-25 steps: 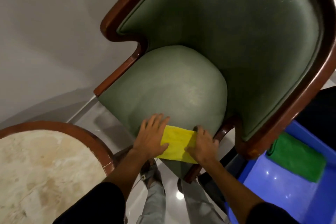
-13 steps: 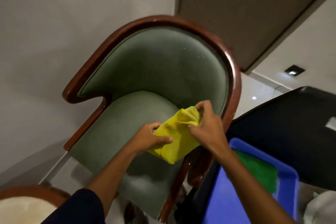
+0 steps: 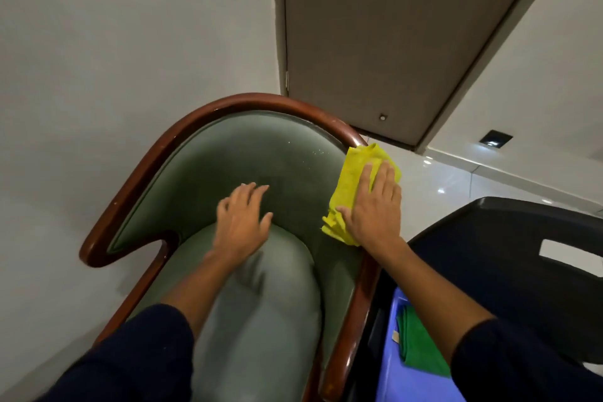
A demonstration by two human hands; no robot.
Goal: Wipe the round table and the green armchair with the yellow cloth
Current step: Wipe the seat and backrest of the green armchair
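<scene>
The green armchair (image 3: 228, 160), with a dark wooden frame, fills the lower middle of the view. My right hand (image 3: 373, 206) lies flat on the yellow cloth (image 3: 350, 179) and presses it against the right side of the chair's back, at the wooden rim. My left hand (image 3: 243, 220) is spread with fingers apart over the back of the seat cushion and holds nothing. It is slightly blurred. The round table is out of view.
A blue tub (image 3: 421, 385) with a green cloth (image 3: 419, 344) in it stands at the lower right, beside a black chair (image 3: 509, 254). A white wall is on the left and a brown door (image 3: 385, 36) behind the armchair.
My left hand has let go of the yellow cloth and moved left over the seat. My right hand has carried the cloth up to the chair's right rim. The view has tilted up.
</scene>
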